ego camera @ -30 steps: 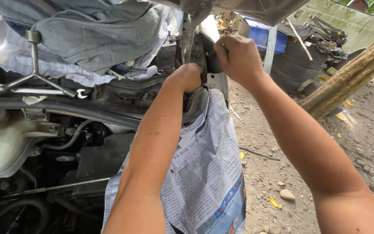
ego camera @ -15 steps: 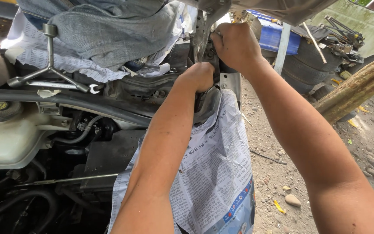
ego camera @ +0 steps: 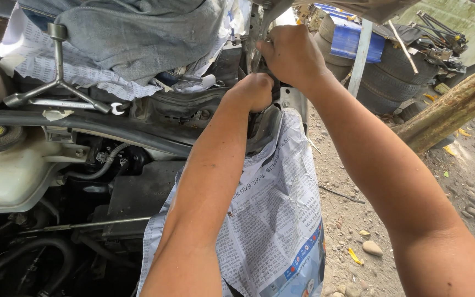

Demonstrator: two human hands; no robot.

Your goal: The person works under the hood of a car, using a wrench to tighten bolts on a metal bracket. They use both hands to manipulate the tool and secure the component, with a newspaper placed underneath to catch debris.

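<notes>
Hood hinge bracket (ego camera: 257, 41) at 12 o'clock, top centre at the fender corner: right hand (ego camera: 292, 55) closed around it, left hand (ego camera: 254, 91) fisted just below at 6 o'clock, its contents hidden. Judgement: fingers could get pinched if the metal shifts. The newspaper (ego camera: 273, 220) draped down the fender could slide off; three-way wrench (ego camera: 56, 88) at 9 o'clock, perched on the engine bay edge, could drop.

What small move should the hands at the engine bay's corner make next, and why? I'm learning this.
Probably keep the left hand braced and work on with the right hand: both are closed at the same metal bracket, above the printed newspaper sheet. What they grip is hidden.
</notes>
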